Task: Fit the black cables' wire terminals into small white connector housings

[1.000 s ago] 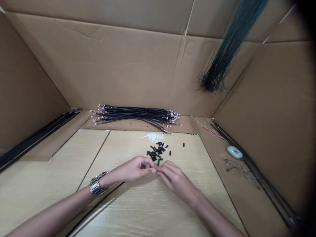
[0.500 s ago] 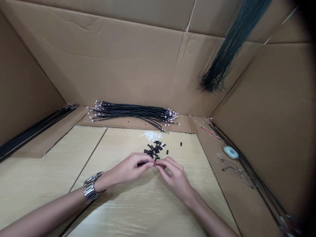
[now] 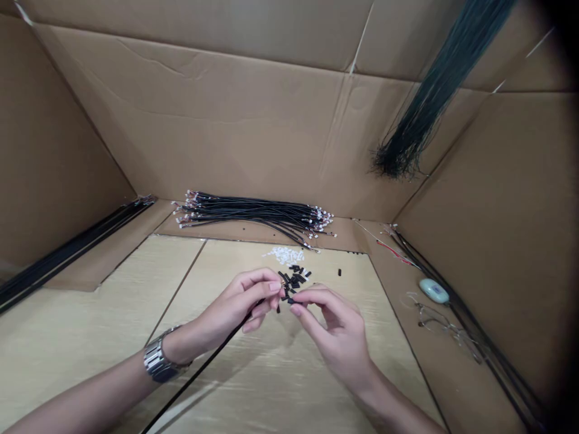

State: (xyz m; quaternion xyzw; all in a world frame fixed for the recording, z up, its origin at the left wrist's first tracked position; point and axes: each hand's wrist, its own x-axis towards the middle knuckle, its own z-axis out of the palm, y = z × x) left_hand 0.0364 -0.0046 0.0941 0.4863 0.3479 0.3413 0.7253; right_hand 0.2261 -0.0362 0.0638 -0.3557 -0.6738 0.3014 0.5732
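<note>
My left hand [image 3: 248, 298] is closed on a black cable [image 3: 203, 366], near the end where fine wires show at the fingertips. The cable runs down toward the bottom edge. Just to the right, my right hand [image 3: 332, 316] pinches a small black sleeve [image 3: 292, 300] between thumb and forefinger. The two hands' fingertips are close but apart. Behind them lies a pile of small black sleeves [image 3: 296, 278], with a heap of small white pieces [image 3: 287, 255] beyond it.
A bundle of black cables with white connectors [image 3: 253, 211] lies along the back cardboard wall. Dark strands [image 3: 434, 90] hang at the upper right. Eyeglasses [image 3: 446, 328], a pale green oval object [image 3: 434, 290] and long cables lie on the right; more cables [image 3: 67, 256] lie left.
My hands have moved apart slightly, and the right one now pinches a black sleeve. The left hand has turned, showing more of the cable. The whole view has shifted a little.
</note>
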